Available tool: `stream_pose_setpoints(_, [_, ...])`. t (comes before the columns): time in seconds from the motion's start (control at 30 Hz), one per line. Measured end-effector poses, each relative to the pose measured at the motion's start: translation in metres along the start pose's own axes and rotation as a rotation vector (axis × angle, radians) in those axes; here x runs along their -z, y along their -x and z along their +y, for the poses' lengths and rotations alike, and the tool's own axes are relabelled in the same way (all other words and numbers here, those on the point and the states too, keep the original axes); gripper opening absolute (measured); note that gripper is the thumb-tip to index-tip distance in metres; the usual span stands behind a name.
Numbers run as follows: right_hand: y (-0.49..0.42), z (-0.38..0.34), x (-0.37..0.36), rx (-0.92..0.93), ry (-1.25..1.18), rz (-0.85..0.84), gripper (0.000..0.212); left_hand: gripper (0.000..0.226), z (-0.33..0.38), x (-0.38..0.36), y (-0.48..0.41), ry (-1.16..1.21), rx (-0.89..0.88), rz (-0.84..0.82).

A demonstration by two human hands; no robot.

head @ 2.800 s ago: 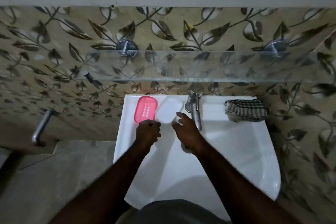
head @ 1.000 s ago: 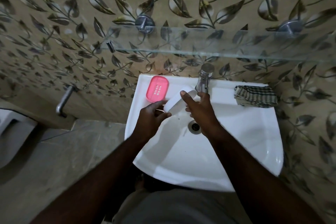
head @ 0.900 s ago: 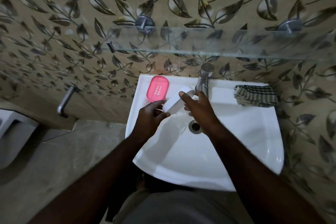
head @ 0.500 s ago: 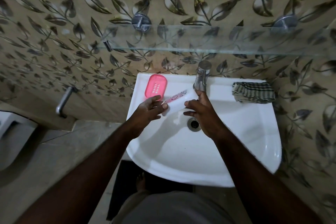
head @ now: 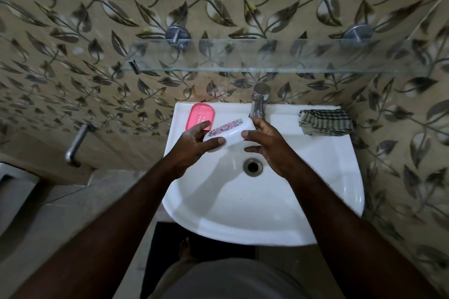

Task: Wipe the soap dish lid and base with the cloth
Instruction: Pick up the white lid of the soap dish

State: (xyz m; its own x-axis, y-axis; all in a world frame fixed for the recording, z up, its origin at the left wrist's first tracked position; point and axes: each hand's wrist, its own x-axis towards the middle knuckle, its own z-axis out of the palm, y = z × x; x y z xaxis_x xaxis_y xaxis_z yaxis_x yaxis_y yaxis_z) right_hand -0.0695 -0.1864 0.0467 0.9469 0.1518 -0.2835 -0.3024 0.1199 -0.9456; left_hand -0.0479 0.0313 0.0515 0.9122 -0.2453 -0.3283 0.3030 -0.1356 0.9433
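I have the left grip (head: 192,143) closed round the left end of the soap dish lid (head: 229,130), thumb across its near edge and fingers over its far edge. The right grip (head: 269,143) pinches the lid's right end between thumb and forefinger, with the remaining fingers spread loose below it. The lid is white, with a patterned top facing up. It is held tilted above the back left part of the sink (head: 340,177) bowl, clear of the porcelain. The pink base (head: 200,118) lies on the back left corner of the sink's rim, just beyond the left grip's fingers and apart from the lid. The checked cloth (head: 325,121) lies folded on the back right corner of the rim, on the far side of the tap (head: 260,102), and neither grip touches it. My reading of the step in hand: the lid has been picked up and is being presented for wiping, but no wiping has begun, since the cloth is not in either grip. The next move calls for one grip to take the lid's full weight. The left is the better placed, as it spans the lid's width. The right grip must then let go, pass the tap and collect the cloth from the rim. Secure the left hold before the right releases, because the lid looks smooth and could drop into the bowl.
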Motion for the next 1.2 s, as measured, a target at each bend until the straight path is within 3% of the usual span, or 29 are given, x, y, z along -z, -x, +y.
stream_pose_setpoints(0.17, [0.000, -0.013, 0.003, 0.026, 0.180, -0.027, 0.086, 0.116, 0.006, 0.001, -0.002, -0.044, -0.026, -0.013])
stream_pose_setpoints(0.33, [0.000, -0.020, 0.004, 0.053, 0.246, -0.026, 0.093, 0.112, 0.010, 0.003, -0.004, -0.026, -0.056, 0.002])
stream_pose_setpoints(0.4, [0.000, -0.025, 0.003, 0.076, 0.313, 0.027, 0.089, 0.101, 0.014, 0.001, -0.005, 0.023, -0.052, 0.025])
stream_pose_setpoints(0.5, [0.003, -0.033, 0.000, 0.157, 0.360, 0.154, 0.079, 0.064, 0.020, 0.001, -0.009, 0.108, -0.059, 0.040])
stream_pose_setpoints(0.67, [0.014, -0.037, -0.002, 0.299, 0.408, 0.283, 0.070, 0.083, 0.023, 0.000, -0.014, 0.195, -0.016, 0.091])
stream_pose_setpoints(0.77, [0.022, -0.036, 0.006, 0.295, 0.569, 0.330, 0.069, 0.073, 0.019, 0.000, -0.019, 0.202, 0.008, 0.116])
stream_pose_setpoints(0.9, [0.028, -0.036, 0.014, 0.462, 0.523, 0.459, 0.065, 0.064, 0.014, 0.001, -0.026, 0.200, 0.026, 0.128])
stream_pose_setpoints(1.0, [0.032, -0.016, 0.023, 0.341, 0.754, 0.398, 0.066, 0.057, 0.011, -0.003, -0.032, 0.185, 0.039, 0.134])
stream_pose_setpoints(1.2, [0.035, 0.018, 0.044, 0.230, 0.770, 0.566, 0.072, 0.041, 0.002, -0.007, -0.040, 0.147, 0.074, 0.137])
